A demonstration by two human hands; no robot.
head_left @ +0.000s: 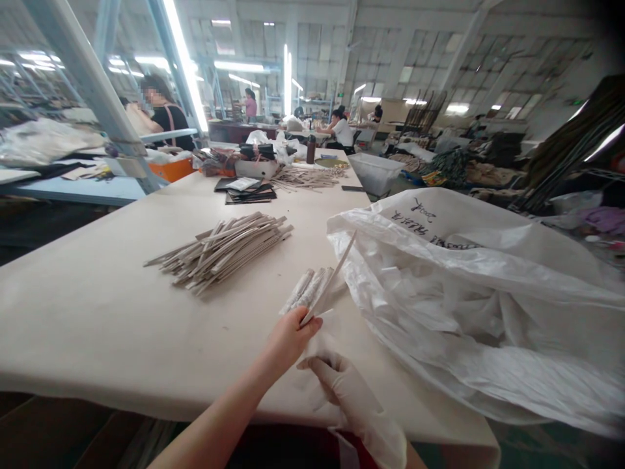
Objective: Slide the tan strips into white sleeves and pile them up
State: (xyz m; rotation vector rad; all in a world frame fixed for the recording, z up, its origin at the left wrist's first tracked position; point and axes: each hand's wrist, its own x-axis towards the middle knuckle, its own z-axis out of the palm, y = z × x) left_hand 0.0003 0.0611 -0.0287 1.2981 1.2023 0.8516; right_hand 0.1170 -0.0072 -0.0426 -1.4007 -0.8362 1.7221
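Note:
My left hand (291, 333), bare, is closed around the lower end of a narrow beige strip (346, 256), which points up and to the right. Just beyond its fingers a small bundle of similar strips (303, 290), partly whitish as if wrapped, lies on the table. My right hand (342, 385) wears a pale glove. Its thumb and fingers are bent together right below the left hand; what they grip, if anything, is hidden. Thin whitish see-through film shows around both hands. Farther up the table is a loose pile of beige strips (227, 249).
A large open white plastic sack (439, 293) with crumpled film inside covers the table's right side. Black flat pieces (247, 190), more strips (307, 177) and a dark bottle (311, 149) stand toward the far end of the table (122, 312). Several people work in the background.

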